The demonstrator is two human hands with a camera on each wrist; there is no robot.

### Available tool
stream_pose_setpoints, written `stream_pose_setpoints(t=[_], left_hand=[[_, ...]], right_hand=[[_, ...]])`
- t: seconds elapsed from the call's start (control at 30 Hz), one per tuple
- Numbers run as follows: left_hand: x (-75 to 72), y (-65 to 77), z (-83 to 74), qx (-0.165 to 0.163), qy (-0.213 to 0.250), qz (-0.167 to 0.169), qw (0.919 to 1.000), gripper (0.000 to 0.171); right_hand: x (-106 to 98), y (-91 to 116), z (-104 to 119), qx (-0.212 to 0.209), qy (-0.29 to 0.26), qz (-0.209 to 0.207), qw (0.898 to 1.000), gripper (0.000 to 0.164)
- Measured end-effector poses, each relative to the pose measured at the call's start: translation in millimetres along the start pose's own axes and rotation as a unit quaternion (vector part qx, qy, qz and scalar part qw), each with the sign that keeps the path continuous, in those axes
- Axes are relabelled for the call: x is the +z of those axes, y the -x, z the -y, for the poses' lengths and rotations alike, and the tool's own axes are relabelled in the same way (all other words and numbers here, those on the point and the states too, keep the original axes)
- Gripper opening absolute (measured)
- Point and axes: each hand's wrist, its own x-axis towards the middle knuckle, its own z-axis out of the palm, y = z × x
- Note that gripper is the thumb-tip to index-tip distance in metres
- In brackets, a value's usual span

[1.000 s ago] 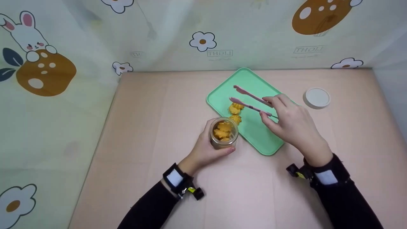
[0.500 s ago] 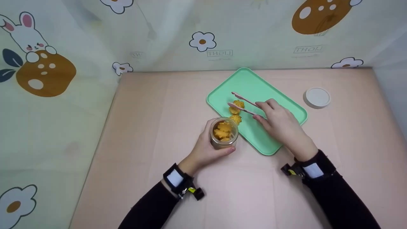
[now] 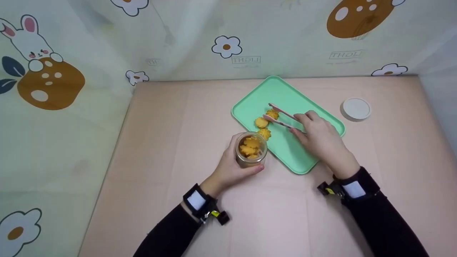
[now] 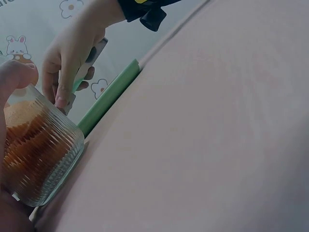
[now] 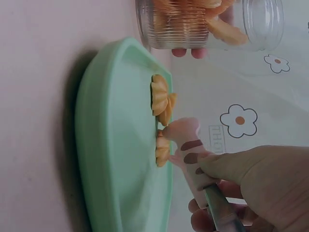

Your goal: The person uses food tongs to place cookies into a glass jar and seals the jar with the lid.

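My left hand grips a ribbed glass jar that stands upright beside the tray, with several yellow cookies inside. Pink tongs are pinched between the thumb and fingers of my right hand. Their tips straddle a fluted cookie lying on the green tray; whether both tips touch it is hard to tell. Two more cookies rest near the tray's left edge, a rounder one and a ridged one close to the jar. The right wrist view shows the tong ends beside the cookies.
A white round lid lies on the pale pink tabletop, right of the tray. Behind the table hangs a printed curtain with flowers and a rabbit. The tray's raised rim faces the right wrist camera.
My right hand has moved the tongs down toward the cookies, and their tips have come closer together. The upper cookie has shifted right, away from the round one. My left hand and the jar stay put.
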Motion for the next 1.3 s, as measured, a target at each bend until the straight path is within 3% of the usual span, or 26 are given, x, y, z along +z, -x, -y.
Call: stream_pose_setpoints(t=[0.6, 0.8, 1.1, 1.3], left_hand=[[0.7, -0.2, -0.1, 0.006, 0.010, 0.000, 0.9999, 0.092], [0.9, 0.3, 0.8, 0.002, 0.008, -0.001, 1.0000, 0.093], [0.8, -0.3, 0.2, -0.005, 0.004, -0.001, 1.0000, 0.093], [1.0, -0.4, 0.9, -0.003, -0.003, -0.003, 1.0000, 0.094]], right_hand=[[-35.6, 10.3, -3.8, 0.023, 0.026, 0.009, 0.999, 0.041], [-36.9, 8.6, -6.9, 0.046, 0.017, 0.023, 0.999, 0.045], [-36.7, 5.6, -13.1, 0.067, 0.007, 0.095, 0.993, 0.051], [-35.5, 6.2, -13.9, 0.052, 0.007, 0.083, 0.995, 0.046]])
